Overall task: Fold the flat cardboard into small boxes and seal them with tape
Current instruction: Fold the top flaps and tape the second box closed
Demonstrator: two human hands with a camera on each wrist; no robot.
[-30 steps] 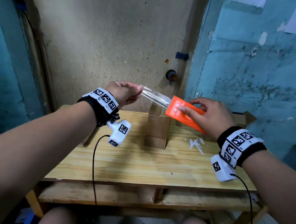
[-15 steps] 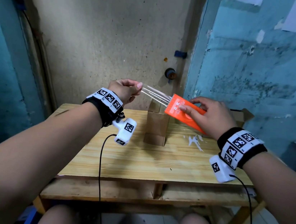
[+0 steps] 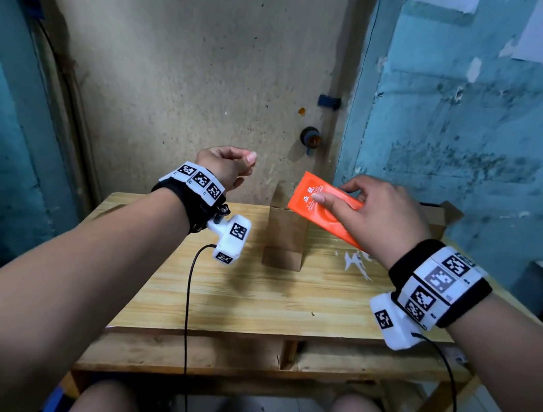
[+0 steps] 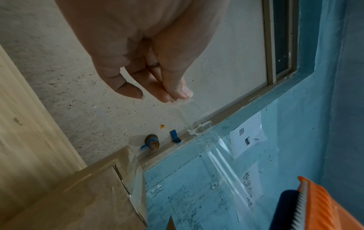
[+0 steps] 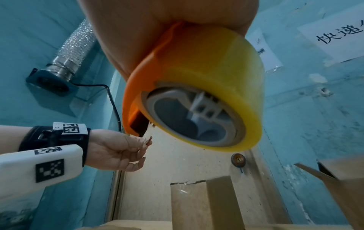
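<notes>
Head view: both hands were held up above the wooden table [image 3: 251, 293], mid-frame. The orange tape dispenser [image 3: 323, 209] was gripped by the right hand [image 3: 382, 217], index finger laid flat along its top, thumb behind it. In the right wrist view the yellowish tape roll [image 5: 220, 77] was seen seated in the dispenser, filling the frame centre, w/ the palm wrapped over the top.

The left hand [image 3: 227, 165] was raised left of the dispenser, apart from it, fingers curled, thumb pressed to fingertips. In the left wrist view a clear tape strip [image 4: 212, 146] was pinched between thumb and fingers and ran down-right toward the dispenser's toothed edge at lower right; whether it was cut free couldn't be told.

A small folded cardboard box [image 3: 285, 235] stood upright on the table, centre frame, below and between the hands, not touched by either. Clear tape was seen over its top edge in the left wrist view, lower left. A second, open box [image 3: 434, 215] sat at the table's far right, partly hidden behind the right hand.
</notes>
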